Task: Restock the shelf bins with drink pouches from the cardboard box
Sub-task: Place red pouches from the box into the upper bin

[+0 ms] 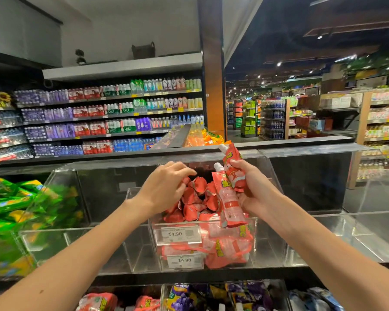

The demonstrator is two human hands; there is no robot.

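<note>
A clear acrylic shelf bin (254,241) in the middle holds several red drink pouches (193,198), with a 14.90 price tag (176,234) on its front. My left hand (166,187) reaches into the bin, fingers curled down onto the pile of pouches. My right hand (249,187) grips two red spouted drink pouches (230,198) above the bin's right side; one points up, the other hangs down over the front wall. The cardboard box is out of view.
A bin of green pouches (16,209) stands to the left, and more acrylic bins (368,239) lie to the right. A lower row holds red (99,301) and purple pouches (234,295). Bottled drink shelves (110,117) fill the back wall.
</note>
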